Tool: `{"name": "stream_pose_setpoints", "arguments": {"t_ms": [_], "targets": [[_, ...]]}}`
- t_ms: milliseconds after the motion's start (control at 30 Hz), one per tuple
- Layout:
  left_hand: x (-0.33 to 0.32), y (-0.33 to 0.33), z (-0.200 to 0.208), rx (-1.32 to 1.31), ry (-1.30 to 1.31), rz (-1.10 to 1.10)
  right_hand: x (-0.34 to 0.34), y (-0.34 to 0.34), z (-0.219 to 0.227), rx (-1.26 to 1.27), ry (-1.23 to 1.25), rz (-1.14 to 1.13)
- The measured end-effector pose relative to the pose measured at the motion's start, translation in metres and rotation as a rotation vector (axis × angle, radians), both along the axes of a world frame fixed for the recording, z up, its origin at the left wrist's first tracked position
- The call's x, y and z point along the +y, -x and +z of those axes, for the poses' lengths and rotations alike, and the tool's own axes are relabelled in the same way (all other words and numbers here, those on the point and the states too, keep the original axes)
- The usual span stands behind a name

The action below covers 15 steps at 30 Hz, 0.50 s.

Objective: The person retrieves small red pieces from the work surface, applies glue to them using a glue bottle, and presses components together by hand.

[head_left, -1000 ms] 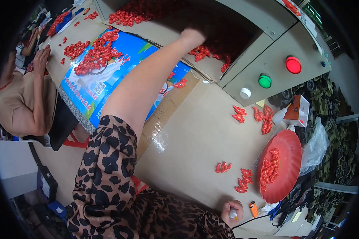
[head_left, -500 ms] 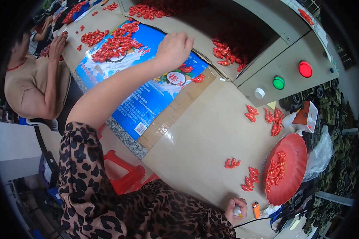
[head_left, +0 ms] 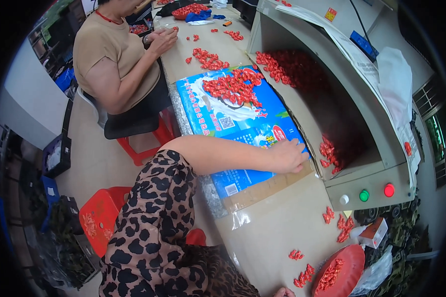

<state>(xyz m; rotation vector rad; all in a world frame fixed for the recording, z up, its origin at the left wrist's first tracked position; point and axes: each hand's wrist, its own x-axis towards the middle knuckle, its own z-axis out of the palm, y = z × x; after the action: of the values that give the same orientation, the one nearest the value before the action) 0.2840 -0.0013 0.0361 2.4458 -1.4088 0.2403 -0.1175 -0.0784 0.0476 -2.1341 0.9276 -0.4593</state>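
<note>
My left hand (head_left: pixel 288 156) reaches across the blue printed cardboard sheet (head_left: pixel 193 106), close to the mouth of a grey machine (head_left: pixel 309 173). Its fingers curl down at the sheet's right end; whatever they hold is hidden beneath them. Farther off on the same sheet lies a pile of small glossy red figures (head_left: pixel 233 88). Only a bit of my right hand (head_left: pixel 284 292) shows at the lower edge, left of a red scalloped dish (head_left: pixel 349 267) holding more red pieces. What that hand holds is out of view.
Red pieces lie inside the machine's opening (head_left: pixel 329 154); its panel has a red button (head_left: pixel 389 190) and a green button (head_left: pixel 364 195). Small red clusters (head_left: pixel 304 275) dot the table near the dish. Another person (head_left: pixel 109 74) sits at the far left, handling something small. A red stool (head_left: pixel 104 218) stands below.
The view has swung left and up, showing more of the far table. My left hand is lower over the sheet's right end, where red pieces lay. My right hand has mostly left the picture.
</note>
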Motion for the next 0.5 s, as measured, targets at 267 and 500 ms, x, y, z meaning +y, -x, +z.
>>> {"name": "stream_pose_setpoints", "arguments": {"t_ms": [267,500], "targets": [[-0.015,-0.029,-0.024,0.04,0.167,-0.096,-0.002,-0.02,0.009,0.114,-0.049,0.008],[-0.005,-0.036,0.001,-0.205,0.119,0.006,0.007,-0.02,-0.014,-0.228,-0.068,-0.196]]}}
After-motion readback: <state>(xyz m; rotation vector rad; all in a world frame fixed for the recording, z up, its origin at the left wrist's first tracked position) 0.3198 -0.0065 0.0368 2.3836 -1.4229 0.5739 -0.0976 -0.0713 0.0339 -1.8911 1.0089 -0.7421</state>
